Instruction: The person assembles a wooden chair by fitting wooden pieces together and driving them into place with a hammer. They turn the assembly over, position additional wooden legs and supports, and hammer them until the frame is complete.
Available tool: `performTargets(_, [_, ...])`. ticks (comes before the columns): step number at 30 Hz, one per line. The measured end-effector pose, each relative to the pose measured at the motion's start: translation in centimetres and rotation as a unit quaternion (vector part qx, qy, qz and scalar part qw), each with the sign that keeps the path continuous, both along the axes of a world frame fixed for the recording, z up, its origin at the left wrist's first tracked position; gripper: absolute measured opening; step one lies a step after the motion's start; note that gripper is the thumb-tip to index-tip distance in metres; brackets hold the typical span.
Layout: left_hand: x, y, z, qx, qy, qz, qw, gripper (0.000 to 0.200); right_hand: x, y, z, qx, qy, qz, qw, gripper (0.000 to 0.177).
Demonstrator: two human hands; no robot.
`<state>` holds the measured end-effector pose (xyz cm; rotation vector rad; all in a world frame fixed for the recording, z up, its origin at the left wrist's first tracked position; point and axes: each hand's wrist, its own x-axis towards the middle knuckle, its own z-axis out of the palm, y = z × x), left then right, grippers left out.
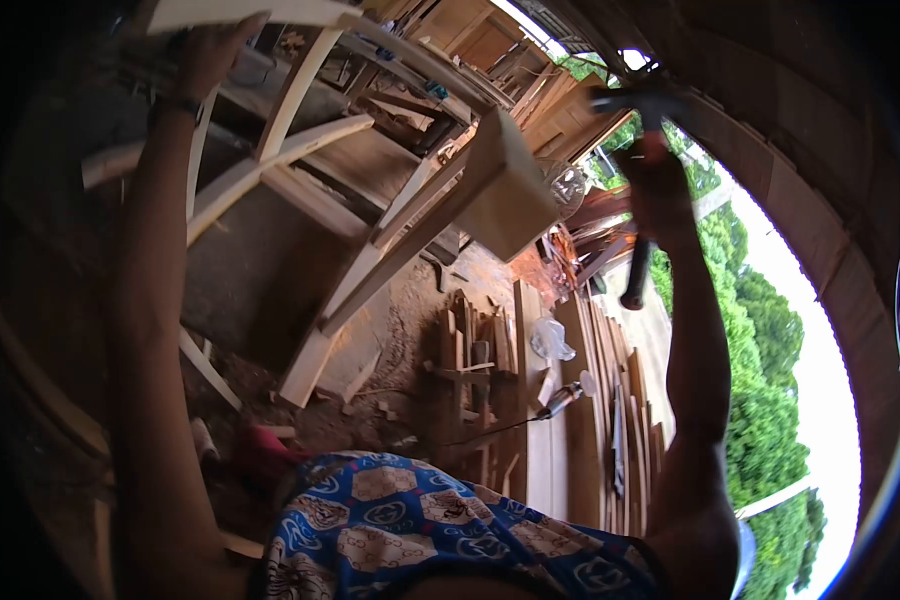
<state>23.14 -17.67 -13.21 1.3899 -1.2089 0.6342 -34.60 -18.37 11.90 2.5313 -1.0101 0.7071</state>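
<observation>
My right hand (660, 190) is raised at the upper right, wrapped round the handle of a hammer (638, 275). The hammer's dark head is at the top, slightly blurred. At the upper left my left hand (215, 55) grips a curved wooden rail (300, 12) of a pale wooden frame; some of its fingers are hidden. Curved wooden slats (295, 95) belong to this frame. A long straight leg (395, 255) extends from it, and a thick wooden block (510, 190) sits near the middle.
Stacked planks (545, 440) lie at the lower middle, with a corded power tool (560, 400) and a plastic bag (550, 340) on them. Wooden panels (460, 35) stand at the back. Wood scraps litter the dirt floor (400, 350). Greenery shows beyond the open right side.
</observation>
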Motion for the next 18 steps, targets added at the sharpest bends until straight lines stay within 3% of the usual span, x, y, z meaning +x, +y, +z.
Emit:
performTargets(1, [-1.1, 0.0, 0.3, -0.101, -0.021, -0.011, 0.995, 0.028, 0.4, -0.2, -1.4, -0.011, 0.052, 0.022, 0.998, 0.035])
performTargets(2, [-5.1, 3.0, 2.7, -0.066, 0.114, -0.065, 0.989, 0.028, 0.6, -0.4, -2.1, -0.022, 0.104, 0.045, 0.993, 0.036])
performTargets(3, [-5.7, 3.2, 3.6, -0.069, 0.172, -0.095, 0.978, 0.030, 1.0, -0.7, -0.2, 0.033, 0.145, 0.014, 0.989, 0.035])
performTargets(4, [-6.0, 2.7, 3.7, -0.070, 0.233, -0.125, 0.962, 0.032, 1.2, -0.5, 1.1, -0.057, 0.177, 0.011, 0.983, 0.036])
performTargets(6, [-5.0, 2.1, 3.3, -0.036, 0.233, -0.106, 0.966, 0.035, 0.8, -4.4, 2.9, -0.078, 0.146, 0.048, 0.985, 0.037])
performTargets(10, [-8.4, 3.6, 5.4, -0.053, 0.296, -0.106, 0.948, 0.037, 0.9, -11.0, 6.5, -0.122, 0.082, -0.019, 0.989, 0.042])
performTargets(12, [-7.3, 2.8, 4.6, -0.032, 0.261, -0.089, 0.961, 0.037, 0.6, -14.1, 7.1, -0.095, 0.020, -0.036, 0.995, 0.040])
performTargets(13, [-7.3, 2.6, 4.6, -0.042, 0.269, -0.100, 0.957, 0.039, 0.9, -14.9, 6.7, 0.001, -0.073, -0.083, 0.994, 0.037])
performTargets(14, [-7.2, 2.5, 4.4, -0.054, 0.278, -0.111, 0.952, 0.040, 0.6, -18.2, 5.0, 0.005, -0.075, -0.083, 0.994, 0.037])
performTargets(15, [-7.1, 2.5, 4.4, -0.051, 0.279, -0.110, 0.953, 0.040, -0.1, -23.1, 2.2, -0.137, 0.157, -0.128, 0.970, 0.036])
performTargets(16, [-7.2, 2.7, 4.3, -0.028, 0.278, -0.086, 0.956, 0.041, -0.4, -25.7, 0.4, -0.269, 0.378, -0.160, 0.872, 0.035])
performTargets(17, [-7.1, 3.0, 4.3, -0.007, 0.276, -0.062, 0.959, 0.042, 1.0, -16.9, -1.0, -0.090, 0.254, -0.030, 0.963, 0.035])
performTargets(18, [-7.3, 3.3, 4.8, -0.006, 0.274, -0.059, 0.960, 0.042, 1.4, -16.8, 0.0, -0.019, 0.267, -0.060, 0.962, 0.039])
